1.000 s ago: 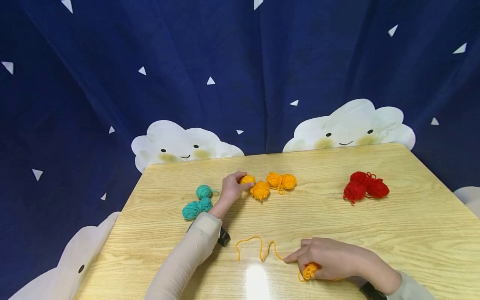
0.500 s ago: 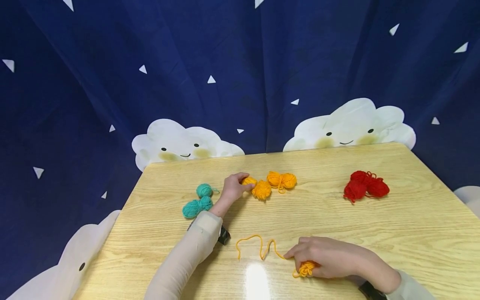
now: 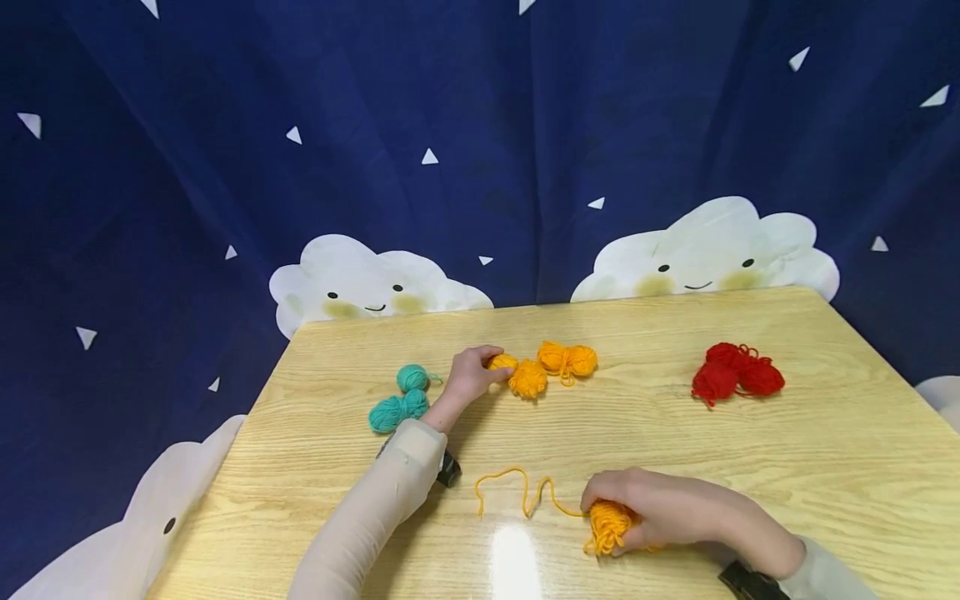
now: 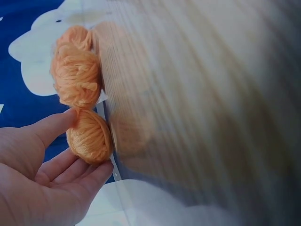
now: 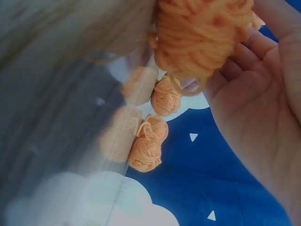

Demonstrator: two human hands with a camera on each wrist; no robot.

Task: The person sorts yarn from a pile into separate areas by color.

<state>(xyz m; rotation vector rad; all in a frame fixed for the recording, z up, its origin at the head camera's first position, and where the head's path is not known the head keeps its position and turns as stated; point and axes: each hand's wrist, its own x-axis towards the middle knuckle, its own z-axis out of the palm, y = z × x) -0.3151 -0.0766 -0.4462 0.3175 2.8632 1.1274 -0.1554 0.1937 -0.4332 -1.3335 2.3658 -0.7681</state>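
Near the back of the table my left hand (image 3: 470, 375) holds a small orange yarn ball (image 3: 502, 362) between thumb and fingers. In the left wrist view that ball (image 4: 90, 136) sits against a larger, shaggier orange yarn ball (image 4: 77, 75). My right hand (image 3: 671, 510), at the front right, curls its fingers round a looped orange yarn bundle (image 3: 609, 525). A loose orange strand (image 3: 498, 475) runs in waves leftward from this bundle over the tabletop. The right wrist view shows the bundle (image 5: 202, 37) close up, a loop hanging from it, fingers behind.
Right of the shaggy ball lies a tied orange yarn skein (image 3: 567, 360). Teal yarn balls (image 3: 399, 408) lie left of my left forearm. Red yarn (image 3: 737, 372) lies at the right of the wooden table (image 3: 787, 467). A dark blue curtain (image 3: 375, 108) hangs behind.
My right index finger, stretched out on the strand before, has drawn back and bent round the yarn bundle. My left hand and its ball have barely moved.
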